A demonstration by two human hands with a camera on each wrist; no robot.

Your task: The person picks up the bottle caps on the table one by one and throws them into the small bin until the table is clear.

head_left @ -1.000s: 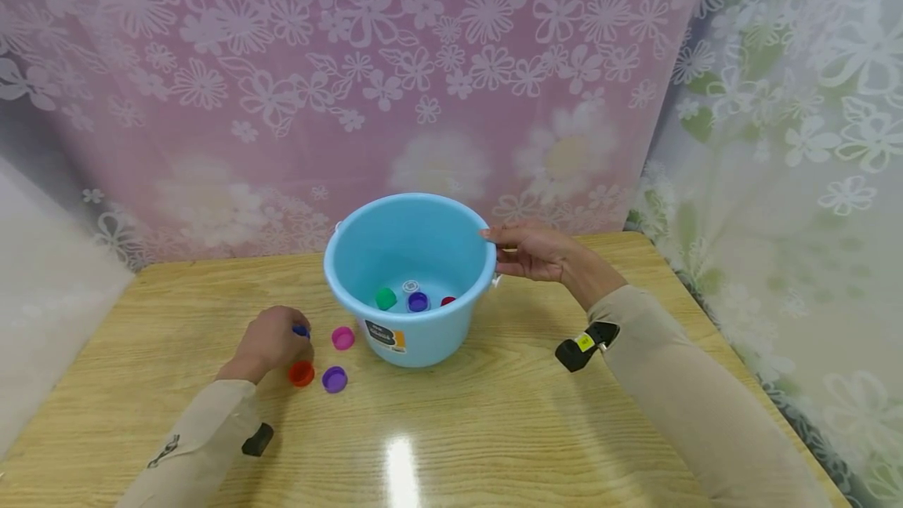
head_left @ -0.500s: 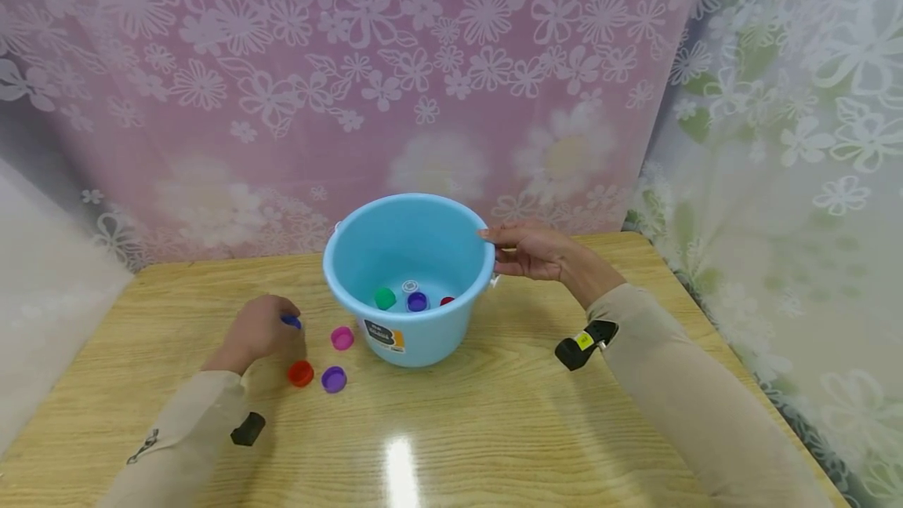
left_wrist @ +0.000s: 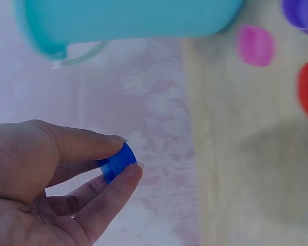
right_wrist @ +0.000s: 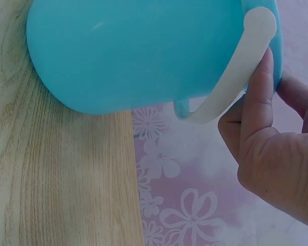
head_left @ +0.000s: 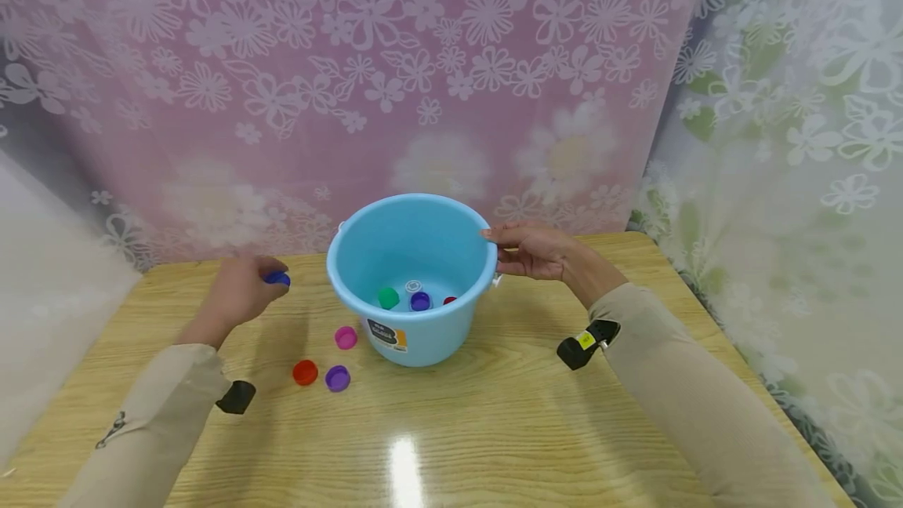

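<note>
My left hand (head_left: 236, 291) pinches a small blue bottle cap (left_wrist: 118, 163) between thumb and fingertips, raised over the table to the left of the bucket. With my right hand (head_left: 532, 251) I grip the rim of the light blue bucket (head_left: 423, 339) at its right side, thumb over the edge and fingers outside, close by the white handle (right_wrist: 231, 77). Inside the bucket lie a green cap (head_left: 389, 298), a dark purple cap (head_left: 420, 301) and a red cap (head_left: 450, 300), partly hidden by the near rim.
On the wooden table (head_left: 458, 429), left of the bucket, lie a pink cap (head_left: 346, 338), an orange-red cap (head_left: 305, 372) and a purple cap (head_left: 338, 378). A pink flowered curtain (head_left: 437, 100) hangs along the back edge; a pale flowered one (head_left: 790, 179) closes the right side.
My left hand has moved up and to the left with the blue cap, away from the caps on the table. The right hand keeps its grip on the bucket's rim.
</note>
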